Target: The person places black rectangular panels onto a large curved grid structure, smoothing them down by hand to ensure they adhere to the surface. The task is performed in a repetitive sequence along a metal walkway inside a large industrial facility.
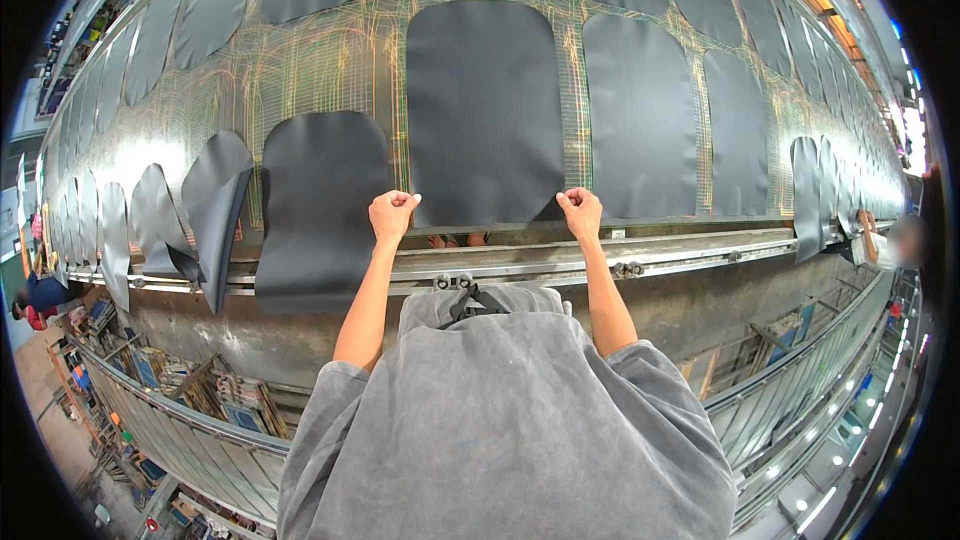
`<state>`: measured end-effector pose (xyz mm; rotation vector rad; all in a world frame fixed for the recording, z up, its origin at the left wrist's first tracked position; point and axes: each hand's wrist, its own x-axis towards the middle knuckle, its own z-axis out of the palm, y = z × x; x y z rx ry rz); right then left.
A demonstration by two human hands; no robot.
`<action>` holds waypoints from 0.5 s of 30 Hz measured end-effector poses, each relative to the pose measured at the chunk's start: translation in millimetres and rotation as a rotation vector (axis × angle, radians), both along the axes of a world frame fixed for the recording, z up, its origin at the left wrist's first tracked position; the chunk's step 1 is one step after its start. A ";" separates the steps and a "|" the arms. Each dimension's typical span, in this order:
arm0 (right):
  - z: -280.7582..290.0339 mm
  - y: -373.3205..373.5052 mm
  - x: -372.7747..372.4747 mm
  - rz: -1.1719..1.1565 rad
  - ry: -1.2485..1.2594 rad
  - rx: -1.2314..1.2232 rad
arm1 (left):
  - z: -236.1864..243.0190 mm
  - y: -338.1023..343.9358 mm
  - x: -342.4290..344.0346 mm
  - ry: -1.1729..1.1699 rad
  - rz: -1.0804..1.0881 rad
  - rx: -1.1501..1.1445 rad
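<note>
A black sheet with rounded far corners lies flat on the long table in front of me. My left hand pinches its near left corner between thumb and fingers. At the near right corner, my right hand is pinched shut on the same sheet, and that corner is slightly lifted. Left of my left hand, another black sheet hangs over the table's near edge. A further black sheet lies flat just to the right of the one I hold.
Coloured crossing lines cover the table surface. Along its near edge runs a metal rail with small fittings. Folded and drooping black sheets lie at left. Another person stands far right. Behind me are metal railings and racks.
</note>
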<state>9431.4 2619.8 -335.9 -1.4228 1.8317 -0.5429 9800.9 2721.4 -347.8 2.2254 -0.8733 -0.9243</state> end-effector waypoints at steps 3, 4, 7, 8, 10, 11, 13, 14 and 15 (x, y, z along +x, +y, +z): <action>-1.3 0.2 -0.4 0.013 0.010 -0.012 | -2.8 0.7 0.8 -0.001 0.002 -0.004; -1.7 0.1 -0.4 0.011 0.013 -0.014 | -3.7 0.7 0.7 -0.012 -0.003 -0.022; -1.9 -0.9 0.0 -0.008 -0.003 0.003 | -4.5 1.2 0.3 -0.022 -0.001 -0.048; -1.5 -1.2 0.4 -0.016 -0.013 0.012 | -3.9 1.1 -0.1 -0.009 0.012 -0.038; 2.2 -2.8 2.9 -0.030 -0.014 0.033 | -4.9 1.0 0.8 0.007 0.038 -0.026; 5.1 -3.7 5.7 -0.034 -0.016 0.044 | -6.5 1.5 1.4 0.010 0.051 -0.025; 8.0 -3.9 5.1 -0.060 -0.010 0.048 | -6.3 1.0 2.2 0.037 0.067 -0.010; 7.2 -3.8 3.0 -0.074 -0.007 0.051 | -4.7 0.0 2.1 0.060 0.069 0.004; 5.2 -4.1 3.1 -0.068 -0.015 0.028 | -2.6 -0.5 3.8 0.055 0.069 0.008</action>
